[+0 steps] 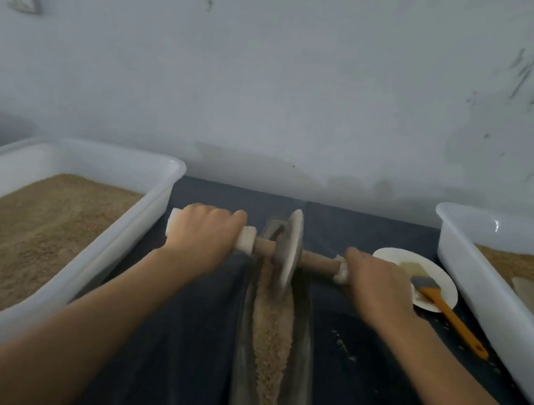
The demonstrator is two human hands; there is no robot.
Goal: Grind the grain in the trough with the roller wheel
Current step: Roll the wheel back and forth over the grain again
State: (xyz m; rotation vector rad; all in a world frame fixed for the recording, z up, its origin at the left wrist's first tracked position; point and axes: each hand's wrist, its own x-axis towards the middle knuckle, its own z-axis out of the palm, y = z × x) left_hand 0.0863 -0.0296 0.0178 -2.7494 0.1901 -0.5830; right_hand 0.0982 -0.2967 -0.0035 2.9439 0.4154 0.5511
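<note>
— While you are looking it over, is any brand or writing showing?

— None that I am reading; the picture is blurring slightly, so small print may be escaping me. The trough (270, 359) is lying in the middle of the dark tabletop (369, 391), its long axis running from the near edge straight toward the far edge and the wall. Grain (273, 349) is lying along its channel.

— And the roller wheel?

— The roller wheel (289, 250) is standing on edge in the far part of the trough, its disc in line with the channel. Its axle (315, 261) is crossing the trough at right angles, pointing left and right.

— The hands?

— The left hand (206, 231) is curling round the pale wrapped left end of the axle, and the right hand (375, 281) is gripping the right end the same way.

— Anything else?

— A white bin (154, 206) of tan grain is sitting along the left edge and a second white bin (475, 282) along the right edge. Between the right hand and that bin, a white plate (389, 257) is carrying a brush (438, 299) whose orange handle is pointing toward the near right corner.
</note>
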